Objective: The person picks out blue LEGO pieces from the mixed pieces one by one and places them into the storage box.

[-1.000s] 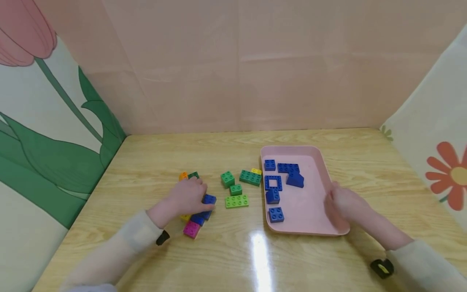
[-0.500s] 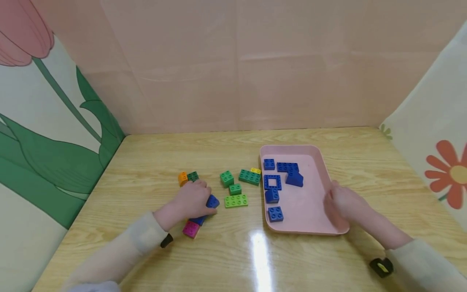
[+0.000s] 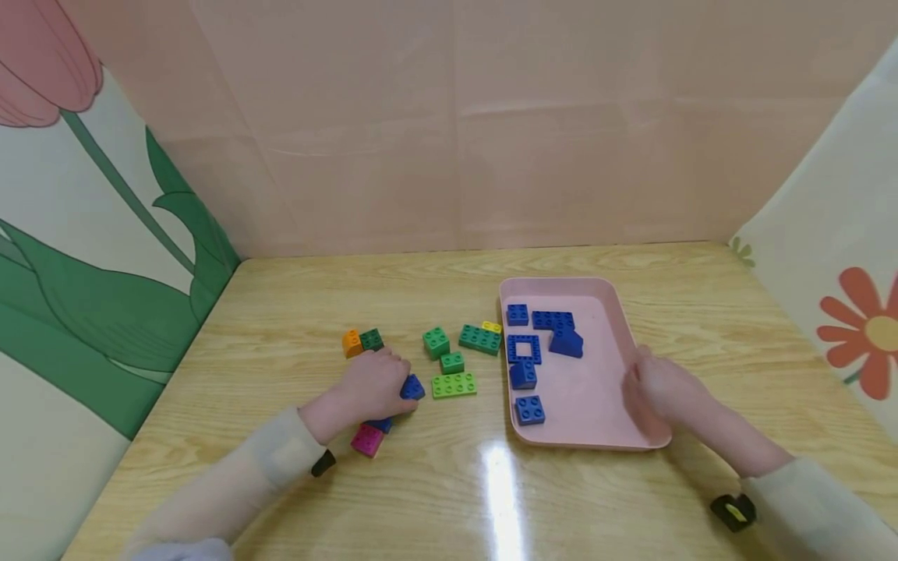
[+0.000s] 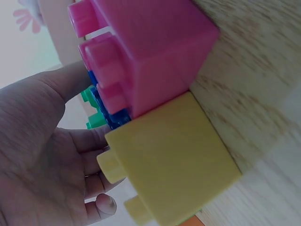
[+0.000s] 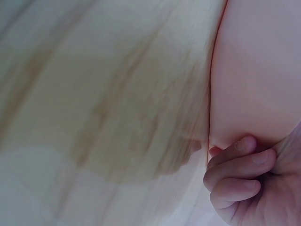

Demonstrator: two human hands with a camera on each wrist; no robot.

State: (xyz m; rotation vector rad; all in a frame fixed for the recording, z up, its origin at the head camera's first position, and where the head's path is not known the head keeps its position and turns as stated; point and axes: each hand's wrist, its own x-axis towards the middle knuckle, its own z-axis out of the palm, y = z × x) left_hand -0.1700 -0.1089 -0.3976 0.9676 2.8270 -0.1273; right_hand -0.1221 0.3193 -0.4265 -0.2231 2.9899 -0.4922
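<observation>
My left hand [image 3: 373, 383] is over the cluster of toy building bricks on the left, pinching a blue building brick [image 3: 412, 387] between thumb and fingers. Another blue brick [image 3: 381, 425] shows beneath the hand, beside a pink brick [image 3: 368, 440]. In the left wrist view, the pink brick [image 4: 164, 52] and a yellow brick [image 4: 174, 160] stand in front of the hand [image 4: 42, 150] and partly hide its grip. My right hand [image 3: 666, 389] grips the right wall of the pink tray [image 3: 629, 335]; curled fingers [image 5: 240, 167] show against the tray wall in the right wrist view.
Inside the tray lie several blue bricks [image 3: 553, 320], mostly on its left side. Between hand and tray sit green bricks [image 3: 436, 343], a light green brick [image 3: 454, 385] and a yellow brick [image 3: 492, 327]. An orange brick [image 3: 352, 344] and dark green brick [image 3: 371, 340] lie behind the left hand.
My left hand has shifted slightly right with the blue brick, bringing more of the orange and dark green bricks into sight. The right hand and tray stay put.
</observation>
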